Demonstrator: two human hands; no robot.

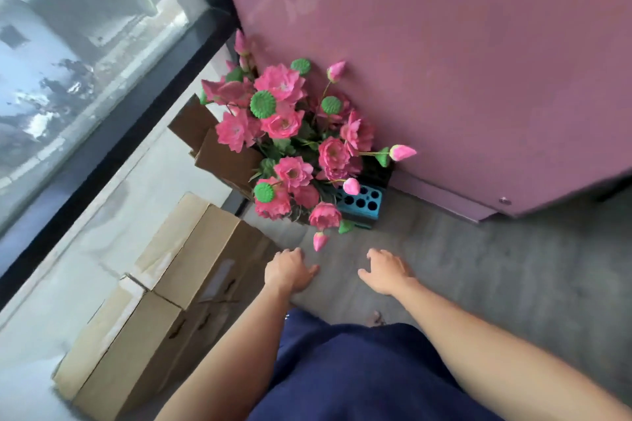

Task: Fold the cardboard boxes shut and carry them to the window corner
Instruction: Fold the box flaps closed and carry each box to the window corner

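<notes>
Both hands hung empty over the grey floor [478,284] — the left hand [289,272] with fingers loosely curled just beside the near edge of the upper cardboard box [191,249], the right hand [386,272] relaxed and well apart from it. Two closed cardboard boxes lay end to end along the pale sill [85,249] under the window [68,61], the lower cardboard box [113,349] touching the upper one. Beyond them stood pink artificial flowers [284,133] against the pink wall [444,61].
</notes>
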